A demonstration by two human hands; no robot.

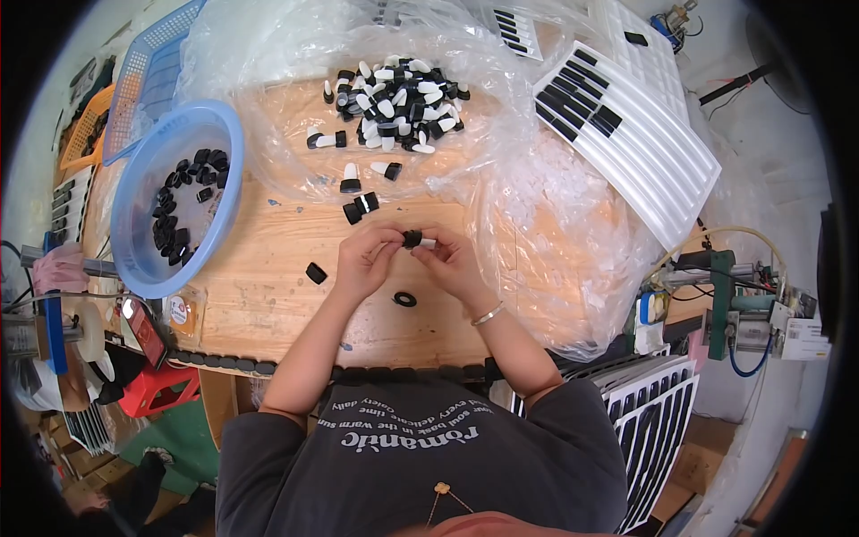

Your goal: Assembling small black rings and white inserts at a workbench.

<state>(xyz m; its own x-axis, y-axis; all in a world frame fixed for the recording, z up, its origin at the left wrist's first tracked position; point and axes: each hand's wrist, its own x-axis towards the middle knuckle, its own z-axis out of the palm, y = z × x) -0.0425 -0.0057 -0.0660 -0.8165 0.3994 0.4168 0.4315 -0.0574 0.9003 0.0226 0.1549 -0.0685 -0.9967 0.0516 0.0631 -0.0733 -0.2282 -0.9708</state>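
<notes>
Pale wood makes up the worktable (268, 295), which fills the middle of the frame and carries everything else. Across its top and right side spreads crumpled clear plastic sheeting (555, 259), and in the upper right a white slotted tray (653, 161) leans over it with black strips in some of its grooves. At the left of the frame sits a round blue basin (143, 259) holding black caps (183, 201), with a blue mesh basket (152, 72) behind it at the upper left. In the upper middle, on the plastic, lies a heap of small black-and-white nozzle pieces (394, 103), with a few strays below it toward the centre. Just below centre the person's two hands meet. The left hand (365, 259) is curled, its fingertips closed on the black end of a small black-and-white piece (415, 240); the right hand (452, 262) is likewise curled, thumb and fingers pinching the white end of the same piece, which is held just above the wood at the centre of the frame. A thin bangle (489, 313) circles the right wrist. On the table between the forearms lies a black ring (404, 299), and left of the left hand, a little apart, a single black cap (316, 273).
</notes>
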